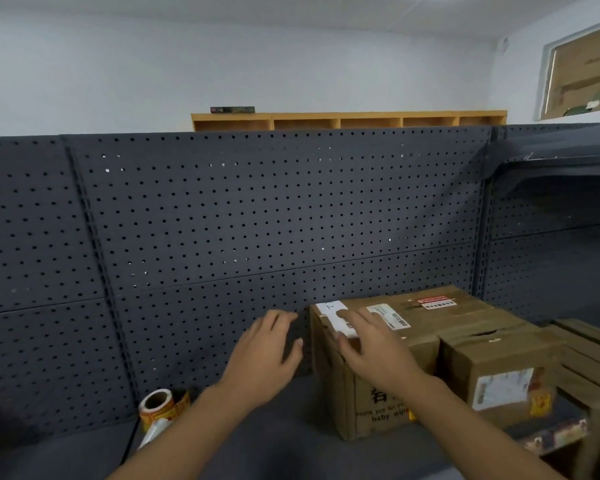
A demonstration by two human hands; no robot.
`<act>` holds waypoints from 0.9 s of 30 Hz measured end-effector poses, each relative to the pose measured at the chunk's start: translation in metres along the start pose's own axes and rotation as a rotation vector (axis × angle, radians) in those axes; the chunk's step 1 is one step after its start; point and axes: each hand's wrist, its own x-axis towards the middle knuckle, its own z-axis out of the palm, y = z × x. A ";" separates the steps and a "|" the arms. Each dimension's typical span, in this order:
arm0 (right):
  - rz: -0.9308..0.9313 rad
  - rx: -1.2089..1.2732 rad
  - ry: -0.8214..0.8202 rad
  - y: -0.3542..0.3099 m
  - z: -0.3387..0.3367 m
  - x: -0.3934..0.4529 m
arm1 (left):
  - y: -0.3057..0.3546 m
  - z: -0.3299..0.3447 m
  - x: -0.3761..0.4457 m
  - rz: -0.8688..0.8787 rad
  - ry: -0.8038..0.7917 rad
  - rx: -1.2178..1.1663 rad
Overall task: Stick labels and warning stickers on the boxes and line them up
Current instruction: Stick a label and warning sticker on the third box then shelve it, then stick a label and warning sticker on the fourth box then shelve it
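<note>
Box: I saw its long axis run toward 1 o'clock on the shelf.
Right hand: fingers spread flat, pressing the white label.
Left hand: spread, holding nothing.

Dark shelf with cardboard boxes, sticker roll, wooden crate.

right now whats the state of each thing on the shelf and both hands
left hand: open, in the air left of the boxes
right hand: open, fingers flat on the white label
white label: on the big box's top corner
big box: closed, upright
small box: closed, sticker on front
sticker roll: lying on the shelf, partly unrolled
</note>
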 end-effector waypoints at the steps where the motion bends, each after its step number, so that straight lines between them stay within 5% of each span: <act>1: -0.025 -0.006 0.000 -0.006 0.003 -0.001 | -0.005 -0.003 -0.007 -0.002 0.004 0.012; 27: -0.222 0.108 -0.168 -0.214 0.131 -0.009 | -0.186 -0.127 -0.205 -0.336 0.056 0.302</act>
